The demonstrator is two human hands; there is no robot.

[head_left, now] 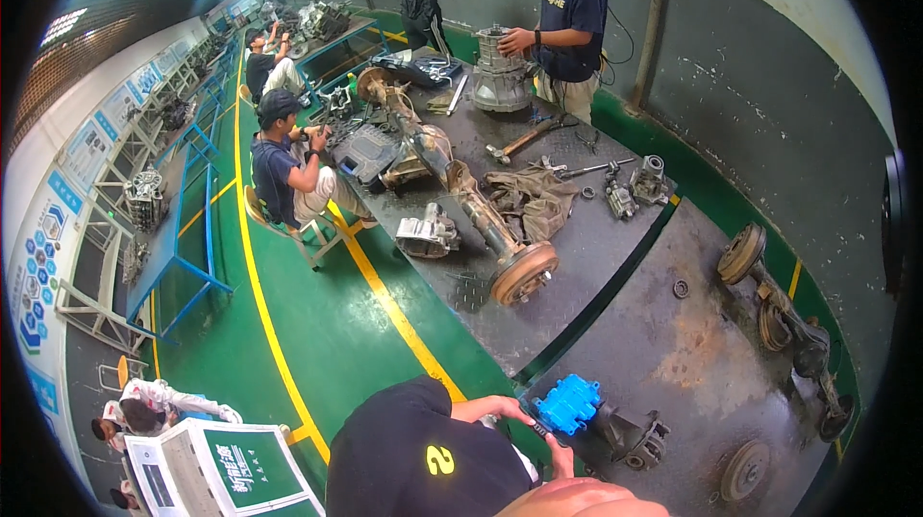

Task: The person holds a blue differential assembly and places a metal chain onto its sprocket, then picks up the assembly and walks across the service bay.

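Observation:
My left hand (502,407) and my right hand (560,457) are close together at the near edge of the table. A small dark, narrow object (536,428) sits between my closed fingers; I cannot make out its kind. Right beside it lies a bright blue, ribbed block-shaped part (568,404). A dark metal differential housing (632,437) lies just right of the blue part. My dark sleeve (423,450) with a yellow mark fills the lower middle, and a bare forearm (582,500) comes in from the lower edge.
A rusty axle (481,214) with a brake drum crosses the far table, near a silver housing (427,232), a cloth (534,202) and a hammer (524,140). Another axle (810,349) and a round drum (745,470) lie right. Several people sit or stand around.

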